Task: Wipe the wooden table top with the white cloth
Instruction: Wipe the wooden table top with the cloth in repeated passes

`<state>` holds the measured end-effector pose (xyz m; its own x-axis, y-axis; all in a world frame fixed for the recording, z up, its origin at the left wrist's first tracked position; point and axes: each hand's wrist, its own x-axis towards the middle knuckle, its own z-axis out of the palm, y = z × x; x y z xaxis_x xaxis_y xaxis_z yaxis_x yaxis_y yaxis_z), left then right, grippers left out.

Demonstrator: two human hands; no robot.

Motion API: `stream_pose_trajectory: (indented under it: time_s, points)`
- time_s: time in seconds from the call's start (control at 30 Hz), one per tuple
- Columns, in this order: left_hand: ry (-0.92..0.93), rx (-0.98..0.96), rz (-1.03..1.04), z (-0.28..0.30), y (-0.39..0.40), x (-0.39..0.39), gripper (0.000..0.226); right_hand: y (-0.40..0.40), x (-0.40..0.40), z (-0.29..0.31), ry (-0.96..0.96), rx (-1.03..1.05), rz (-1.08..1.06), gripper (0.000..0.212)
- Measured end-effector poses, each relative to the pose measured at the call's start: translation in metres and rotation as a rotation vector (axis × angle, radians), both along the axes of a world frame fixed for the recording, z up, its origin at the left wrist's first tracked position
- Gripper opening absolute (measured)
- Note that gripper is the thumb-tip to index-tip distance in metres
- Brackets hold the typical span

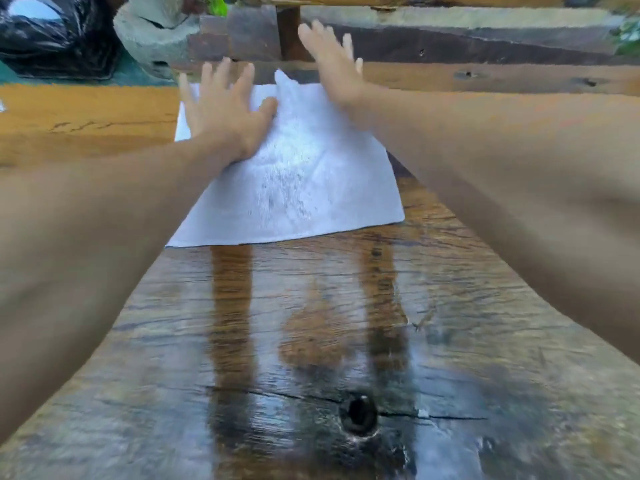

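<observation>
Two flat hands; woven white cloth (291,174); glossy grained wooden table top (311,341).

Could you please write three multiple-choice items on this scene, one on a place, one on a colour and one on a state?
1. Where does the cloth lie?
A. flat on the wooden table
B. draped over the black bag
C. on the ground

2. What colour is the bag at the far left?
A. white
B. black
C. green

3. How is the left hand placed?
A. curled into a fist beside the cloth
B. lifted clear of the table
C. fingers spread, resting flat on the cloth

Answers: 1 A, the cloth is spread on the boards; 2 B, the shiny plastic is black; 3 C, the straight fingers lie on the white fabric.
</observation>
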<state>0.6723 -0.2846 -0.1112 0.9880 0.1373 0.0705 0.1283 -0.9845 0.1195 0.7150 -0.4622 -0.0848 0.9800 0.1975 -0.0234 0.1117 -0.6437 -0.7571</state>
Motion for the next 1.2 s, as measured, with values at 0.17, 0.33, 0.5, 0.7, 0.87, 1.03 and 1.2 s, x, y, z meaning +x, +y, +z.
stream_pose_trajectory:
  time_s: [0.17,0.33,0.5,0.7,0.87,1.03,1.2]
  points:
    - [-0.353,-0.391,-0.075,0.017,-0.006,-0.089,0.042,-0.033,-0.108,-0.018,-0.269,-0.242,0.157,0.051]
    - [-0.096,-0.274,-0.363,-0.007,0.002,-0.151,0.056,-0.042,-0.126,-0.026,-0.234,-0.487,0.303,0.055]
    - [0.021,-0.072,-0.31,-0.007,-0.002,-0.156,0.069,-0.046,-0.142,-0.032,-0.202,-0.586,0.315,0.06]
    - [0.018,-0.095,-0.261,-0.013,-0.01,-0.206,0.062,-0.056,-0.181,-0.032,-0.178,-0.621,0.293,0.064]
    - [0.1,-0.084,-0.244,-0.011,-0.022,-0.257,0.062,-0.063,-0.227,-0.03,-0.124,-0.629,0.293,0.064]
    - [0.118,-0.093,-0.257,-0.015,-0.028,-0.298,0.059,-0.072,-0.275,-0.031,-0.087,-0.635,0.27,0.064]
    - [0.104,-0.108,-0.27,-0.015,-0.036,-0.344,0.059,-0.076,-0.327,-0.033,-0.058,-0.644,0.222,0.064]
